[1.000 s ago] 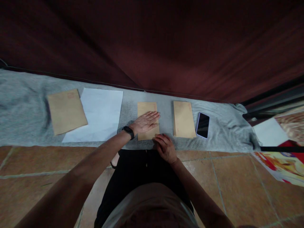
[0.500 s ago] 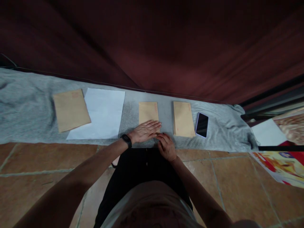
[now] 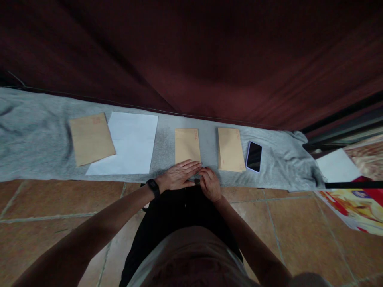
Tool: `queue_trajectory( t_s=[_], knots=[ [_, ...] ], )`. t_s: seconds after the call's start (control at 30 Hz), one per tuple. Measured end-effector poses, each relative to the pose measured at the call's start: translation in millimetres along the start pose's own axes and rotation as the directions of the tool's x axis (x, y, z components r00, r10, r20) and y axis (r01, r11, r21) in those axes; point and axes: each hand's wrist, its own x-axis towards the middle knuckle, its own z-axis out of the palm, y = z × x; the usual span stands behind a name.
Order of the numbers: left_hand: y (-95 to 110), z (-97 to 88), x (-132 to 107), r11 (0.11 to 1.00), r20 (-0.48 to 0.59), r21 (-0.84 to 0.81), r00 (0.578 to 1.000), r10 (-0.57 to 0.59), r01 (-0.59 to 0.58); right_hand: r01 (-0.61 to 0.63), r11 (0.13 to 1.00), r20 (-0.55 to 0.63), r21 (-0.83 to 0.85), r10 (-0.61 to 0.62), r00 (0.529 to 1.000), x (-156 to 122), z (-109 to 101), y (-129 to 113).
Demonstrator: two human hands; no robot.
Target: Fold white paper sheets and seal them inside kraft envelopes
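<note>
A small brown envelope [image 3: 187, 144] lies on the grey cloth [image 3: 36, 131] straight ahead of me. My left hand [image 3: 177, 176], with a black band on its wrist, lies flat with fingers stretched out over the envelope's near edge. My right hand [image 3: 210, 184] is curled beside it at the envelope's near right corner, fingertips pressed together on the edge. A stack of brown envelopes [image 3: 230, 149] sits to the right of it.
A phone [image 3: 254, 156] lies right of the stack. At the left lie a white sheet [image 3: 128, 143] and a larger brown envelope [image 3: 91, 138] overlapping it. A dark red curtain hangs behind. Brown floor tiles lie under me; printed papers [image 3: 353, 207] are at the right.
My left hand has slid back along the envelope from its middle to its near edge. My right hand stayed at the near right corner. The view shifted slightly.
</note>
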Motion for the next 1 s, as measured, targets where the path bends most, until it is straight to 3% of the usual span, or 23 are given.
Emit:
queue_trajectory(
  t_s=[0.23, 0.57, 1.0],
  knots=[
    [3.7, 6.0, -12.0, 1.000, -0.031, 0.002, 0.999, 0.020, -0.020, -0.126, 0.990, -0.029, 0.068, 0.128, 0.991, 6.0, -4.0, -6.1],
    [6.8, 25.1, -18.8, 0.997, -0.079, 0.067, 0.996, -0.039, 0.044, 0.022, 0.996, 0.197, -0.082, -0.005, 0.980, 22.5, 3.7, -27.1],
    [9.5, 24.9, -29.9, 0.997, -0.053, 0.044, 0.996, -0.066, 0.069, 0.034, 0.976, 0.192, -0.213, 0.008, 0.981, 15.7, 6.6, -25.9]
  ],
)
